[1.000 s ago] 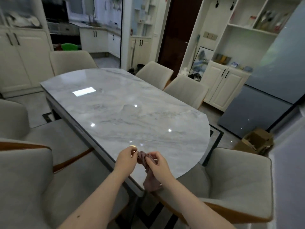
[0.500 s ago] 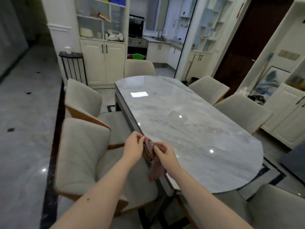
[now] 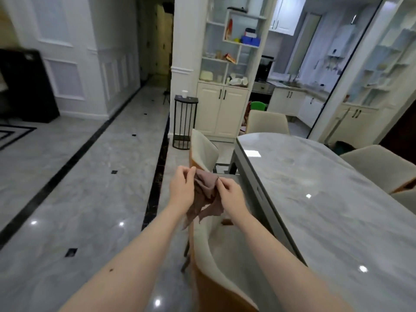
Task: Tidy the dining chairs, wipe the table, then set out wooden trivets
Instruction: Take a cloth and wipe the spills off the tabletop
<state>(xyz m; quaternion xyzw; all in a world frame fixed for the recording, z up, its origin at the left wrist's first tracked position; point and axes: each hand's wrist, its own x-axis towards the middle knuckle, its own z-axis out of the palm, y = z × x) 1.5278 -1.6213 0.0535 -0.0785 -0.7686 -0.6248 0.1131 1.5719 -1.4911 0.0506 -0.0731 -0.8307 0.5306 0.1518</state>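
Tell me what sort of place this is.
Most likely a home's dining area, open to a kitchen. A long marble-look table has upholstered chairs round it, a shelved cupboard holds crockery, and kitchen counters show beyond.

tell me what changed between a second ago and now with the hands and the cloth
The view swung left: the table now lies at the right and open floor fills the left. The hands and cloth went from over the table's near end to above the chair beside it. Unchanged: left hand and right hand both pinch the cloth; nothing taken up or let go.
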